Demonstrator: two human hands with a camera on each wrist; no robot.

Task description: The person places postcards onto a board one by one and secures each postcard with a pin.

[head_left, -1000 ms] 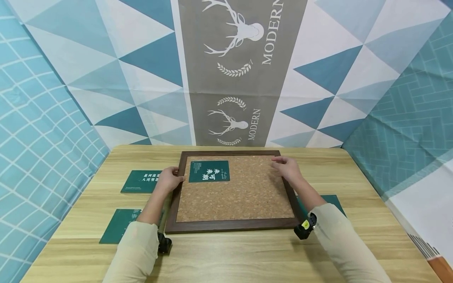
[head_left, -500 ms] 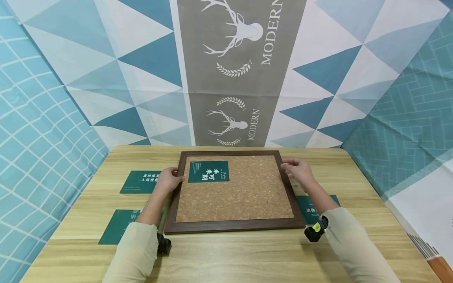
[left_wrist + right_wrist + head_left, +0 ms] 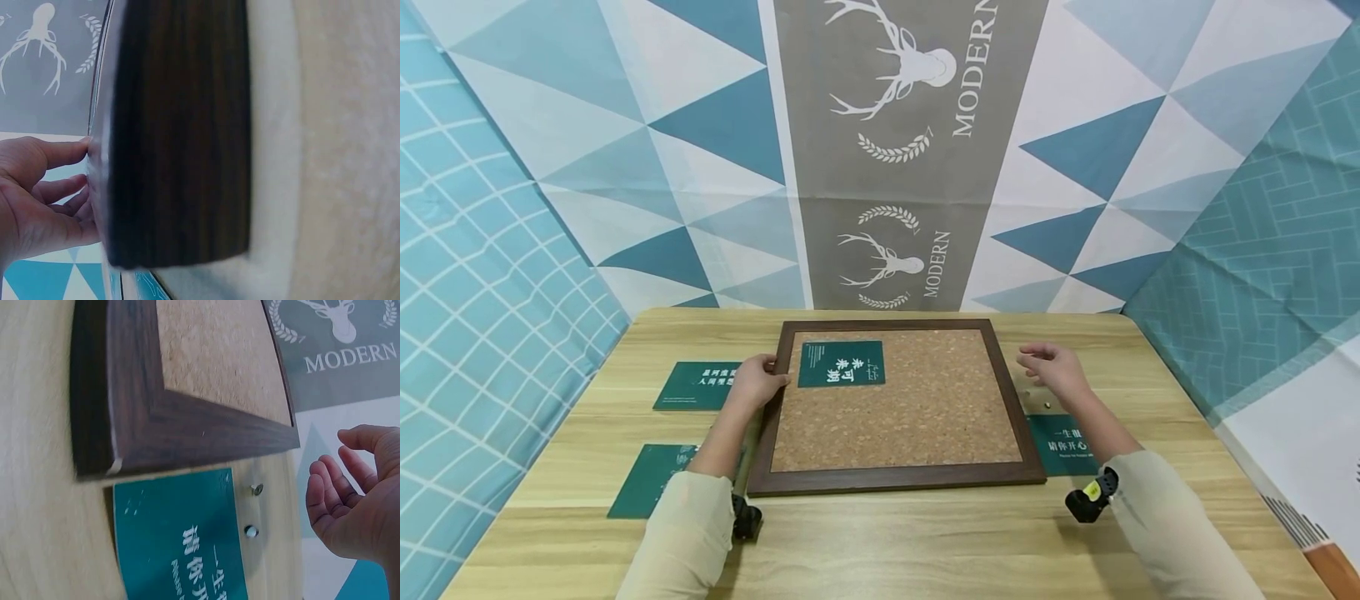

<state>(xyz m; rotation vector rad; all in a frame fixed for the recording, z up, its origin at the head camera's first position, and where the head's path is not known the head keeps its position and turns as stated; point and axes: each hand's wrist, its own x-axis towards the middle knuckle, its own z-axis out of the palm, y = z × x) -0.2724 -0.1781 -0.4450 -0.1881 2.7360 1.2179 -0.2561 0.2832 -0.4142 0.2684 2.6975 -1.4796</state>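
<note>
A cork board (image 3: 902, 408) with a dark brown frame lies on the table. My left hand (image 3: 756, 383) grips its left edge; the left wrist view shows fingers touching the frame (image 3: 181, 137). On the cork's upper left lies a green card (image 3: 841, 363) with white lettering. My right hand (image 3: 1054, 371) is held to the right of the board, fingers loosely bent, with nothing visible between them. Near it are two small metal thumbtacks, one tack (image 3: 257, 489) beside the other tack (image 3: 251, 531). Next to them lies another green card (image 3: 181, 544), partly behind my right forearm in the head view.
Left of the board lie two more green cards, an upper card (image 3: 692, 385) and a lower card (image 3: 643, 483), both partly covered by my left arm. The wooden table (image 3: 887, 550) backs onto a patterned cloth wall (image 3: 887, 208).
My right hand has moved right, from over the cork's upper right area to beyond the frame, uncovering the tacks and right-hand card. My left hand stays on the frame.
</note>
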